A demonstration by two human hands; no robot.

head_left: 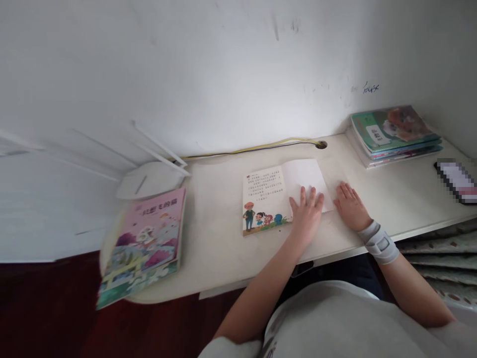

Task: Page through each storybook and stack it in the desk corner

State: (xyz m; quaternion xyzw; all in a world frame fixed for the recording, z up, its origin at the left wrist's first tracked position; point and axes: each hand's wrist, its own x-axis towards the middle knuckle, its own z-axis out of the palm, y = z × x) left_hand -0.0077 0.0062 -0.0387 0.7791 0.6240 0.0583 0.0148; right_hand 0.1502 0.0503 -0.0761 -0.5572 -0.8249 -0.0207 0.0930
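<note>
The left hand (pixel 306 213) is flat, with its fingers a bit spread, on the blank white right page of a thin open paper book (pixel 263 199). It pushes down and pinches nothing. The right hand (pixel 350 206), with a grey cloth band (pixel 380 242) on its wrist, lies flat too, just beside the book's right edge, and holds nothing.

The book lies open on a long cream-white desk (pixel 218 223), in front of the person. Its left page has rows of print and little cartoon people at the bottom. The step now looks like keeping the pages down flat. To turn a page, a fingertip would need to slip under its edge, and the left hand would have to let up first.

Farther out, a stack of shiny books with a green top cover (pixel 395 130) sits at the back right, near a dark-edged phone (pixel 456 181). At the far left, a pink picture book (pixel 149 238) pokes past the desk's edge.
</note>
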